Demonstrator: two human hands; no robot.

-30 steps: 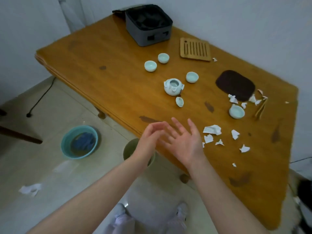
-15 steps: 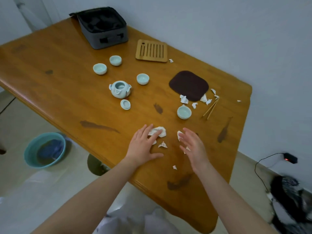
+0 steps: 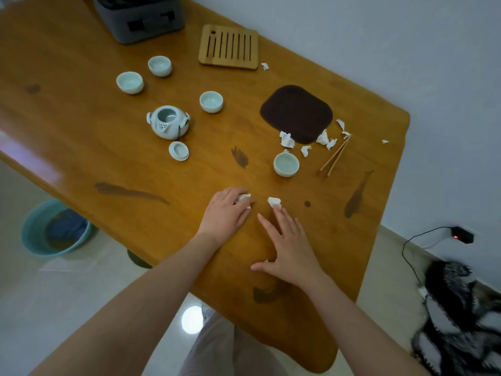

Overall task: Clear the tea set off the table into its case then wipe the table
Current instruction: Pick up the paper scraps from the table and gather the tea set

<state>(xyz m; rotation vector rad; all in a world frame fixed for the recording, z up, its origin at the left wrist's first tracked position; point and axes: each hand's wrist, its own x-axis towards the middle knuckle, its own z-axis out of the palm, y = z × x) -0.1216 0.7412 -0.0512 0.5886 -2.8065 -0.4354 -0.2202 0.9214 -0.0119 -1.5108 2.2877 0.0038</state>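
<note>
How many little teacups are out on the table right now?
4 teacups: two side by side near the grey case, one right of the teapot, one beside the tongs. None appears hidden.

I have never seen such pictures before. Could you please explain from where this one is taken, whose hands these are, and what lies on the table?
No machine is here. A person wears a camera on the head, so you look down at their own bare hands. The left hand curls its fingers over a white paper scrap; the right hand lies flat, a fingertip touching another scrap. On the wooden table stand a pale teapot, its lid beside it, four small cups, a bamboo tray, a dark mat, two thin wooden sticks and more scraps. The grey case stands at the far edge, partly out of view.
</note>
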